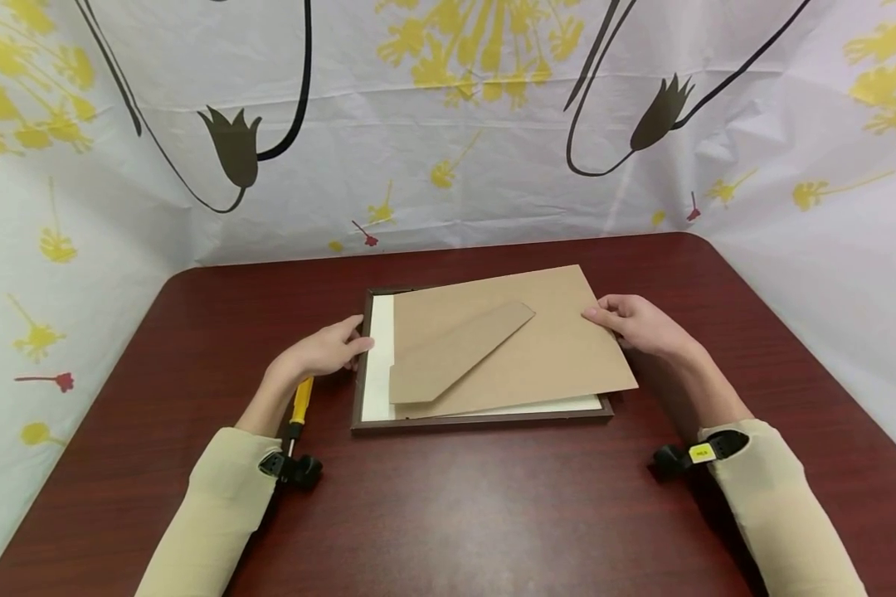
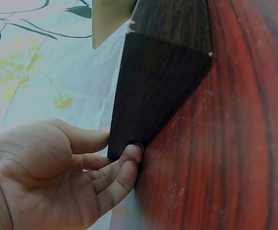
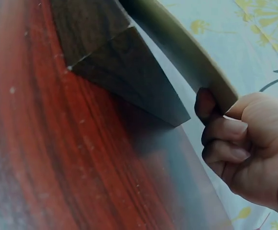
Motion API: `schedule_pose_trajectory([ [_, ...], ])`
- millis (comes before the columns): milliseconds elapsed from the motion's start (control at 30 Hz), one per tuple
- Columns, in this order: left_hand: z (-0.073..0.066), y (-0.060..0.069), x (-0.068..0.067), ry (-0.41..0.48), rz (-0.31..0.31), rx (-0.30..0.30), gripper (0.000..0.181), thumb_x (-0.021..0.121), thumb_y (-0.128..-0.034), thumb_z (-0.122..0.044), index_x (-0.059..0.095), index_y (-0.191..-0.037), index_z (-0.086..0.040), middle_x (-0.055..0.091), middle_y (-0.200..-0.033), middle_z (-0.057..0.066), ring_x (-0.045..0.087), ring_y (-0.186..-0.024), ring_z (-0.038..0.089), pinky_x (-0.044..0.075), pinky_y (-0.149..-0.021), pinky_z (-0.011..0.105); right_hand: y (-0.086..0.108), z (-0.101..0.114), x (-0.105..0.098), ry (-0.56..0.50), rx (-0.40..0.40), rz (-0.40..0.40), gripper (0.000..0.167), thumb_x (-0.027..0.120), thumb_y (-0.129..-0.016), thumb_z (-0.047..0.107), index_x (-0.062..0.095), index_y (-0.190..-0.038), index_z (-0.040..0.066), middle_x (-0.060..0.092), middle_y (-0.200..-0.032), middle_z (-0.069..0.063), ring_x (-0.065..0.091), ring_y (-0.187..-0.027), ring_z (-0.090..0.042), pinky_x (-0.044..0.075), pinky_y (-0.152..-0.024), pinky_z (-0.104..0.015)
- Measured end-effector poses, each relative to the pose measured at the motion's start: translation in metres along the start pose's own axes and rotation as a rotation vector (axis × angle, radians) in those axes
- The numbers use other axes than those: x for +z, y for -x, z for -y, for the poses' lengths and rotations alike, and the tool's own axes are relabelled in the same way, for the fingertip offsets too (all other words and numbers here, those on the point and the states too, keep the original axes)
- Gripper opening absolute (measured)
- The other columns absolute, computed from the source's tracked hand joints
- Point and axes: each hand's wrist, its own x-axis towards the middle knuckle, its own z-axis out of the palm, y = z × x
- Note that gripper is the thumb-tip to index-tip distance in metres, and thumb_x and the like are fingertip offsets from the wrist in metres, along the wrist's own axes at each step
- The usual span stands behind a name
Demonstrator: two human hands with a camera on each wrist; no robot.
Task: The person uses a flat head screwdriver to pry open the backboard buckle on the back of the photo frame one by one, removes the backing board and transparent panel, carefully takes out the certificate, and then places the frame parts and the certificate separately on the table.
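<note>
A dark brown picture frame [image 1: 485,424] lies face down on the table, with a white sheet [image 1: 377,373] inside it. Over it a brown backing board [image 1: 552,356] sits askew, its right side raised past the frame's edge; an easel leg [image 1: 459,356] is on the board. My left hand [image 1: 327,347] grips the frame's left side, thumb on the upper edge and fingers against the outer face, as the left wrist view shows. With thumb and curled fingers, my right hand [image 1: 638,323] pinches the board's right edge. In the right wrist view, a gap separates the board [image 3: 196,57] from the frame [image 3: 134,76].
A screwdriver [image 1: 301,402] with a yellow and black handle lies beside my left forearm, partly hidden by the wrist camera. The dark red table [image 1: 463,514] reaches back to a white curtain [image 1: 418,149] with flower prints, which also hangs at both sides.
</note>
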Motion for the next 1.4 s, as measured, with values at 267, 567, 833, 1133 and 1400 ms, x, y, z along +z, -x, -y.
schedule_pose_trajectory([
  [267,-0.001,0.002,0.000,0.005,0.003,0.000,0.066,0.044,-0.1099,-0.022,0.010,-0.156,0.012,0.056,-0.103,0.018,0.058,-0.087,0.027,0.046,-0.077,0.037,0.005,0.010,0.001,-0.282,-0.053,-0.037,0.036,0.056,-0.105,0.030,0.055,-0.104,-0.006,0.063,-0.073,-0.001,0.064,-0.062,-0.012,0.054,-0.057,-0.028],
  [567,-0.001,0.002,-0.001,0.001,0.001,0.000,0.066,0.045,-0.1097,-0.023,0.011,-0.157,0.010,0.057,-0.104,0.017,0.058,-0.087,0.026,0.047,-0.078,0.037,0.010,0.019,-0.002,-0.696,-0.132,-0.019,0.016,0.056,-0.105,0.019,0.058,-0.103,0.003,0.072,-0.081,-0.006,0.072,-0.067,-0.017,0.058,-0.058,-0.032],
  [833,-0.001,0.000,0.000,-0.012,0.007,-0.005,0.066,0.044,-0.1100,-0.023,0.010,-0.157,0.010,0.057,-0.104,0.018,0.058,-0.086,0.026,0.046,-0.076,0.037,0.019,0.015,-0.010,-0.779,-0.160,-0.091,0.011,0.055,-0.105,0.013,0.063,-0.100,0.007,0.072,-0.081,-0.004,0.072,-0.066,-0.016,0.058,-0.056,-0.030],
  [1133,0.000,0.002,0.000,-0.006,0.009,-0.004,0.066,0.043,-0.1103,-0.022,0.009,-0.156,0.011,0.056,-0.106,0.019,0.057,-0.087,0.026,0.046,-0.075,0.037,0.031,0.004,-0.019,-0.949,-0.202,-0.219,0.014,0.055,-0.105,0.008,0.064,-0.095,0.006,0.072,-0.077,-0.005,0.072,-0.063,-0.015,0.057,-0.052,-0.029],
  [1400,-0.002,0.002,0.000,0.004,0.008,0.009,0.066,0.042,-0.1105,-0.022,0.008,-0.156,0.013,0.055,-0.102,0.018,0.056,-0.084,0.026,0.044,-0.073,0.035,0.047,-0.007,-0.029,-1.070,-0.265,-0.302,0.017,0.052,-0.105,0.005,0.065,-0.094,0.003,0.072,-0.077,-0.008,0.072,-0.063,-0.017,0.056,-0.051,-0.029],
])
